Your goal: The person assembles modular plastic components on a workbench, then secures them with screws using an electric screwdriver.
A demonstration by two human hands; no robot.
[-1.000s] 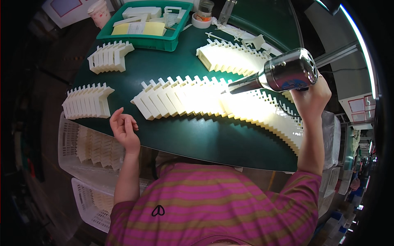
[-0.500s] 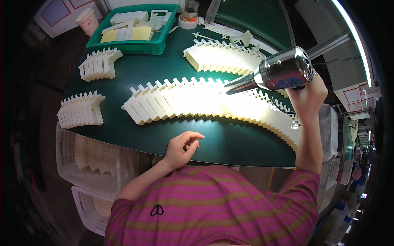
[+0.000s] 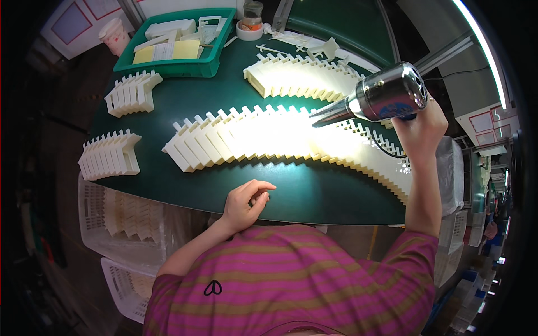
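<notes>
My right hand [image 3: 421, 131] is wrapped round the handle of a shiny metal heat gun [image 3: 389, 94]. Its tapered nozzle points left and slightly down, over a long curved row of white plastic parts [image 3: 207, 143]. Glare washes out the middle of that row, so I cannot tell whether the nozzle touches it. My left hand [image 3: 244, 205] rests at the table's near edge, below the row, its fingers loosely curled with nothing visible in them. Behind the long row lies another row of white parts [image 3: 302, 77].
Two short stacks of white parts, an upper one [image 3: 132, 95] and a lower one [image 3: 110, 155], stand on the green table [image 3: 196, 193] at left. A green tray [image 3: 162, 69] holds white pieces and yellow paper. A glass jar [image 3: 251, 15] stands behind. White crates [image 3: 92, 224] sit below left.
The whole view has shifted slightly. Against the long row, the heat gun's nozzle sits a little further right. My left hand keeps its curled pose.
</notes>
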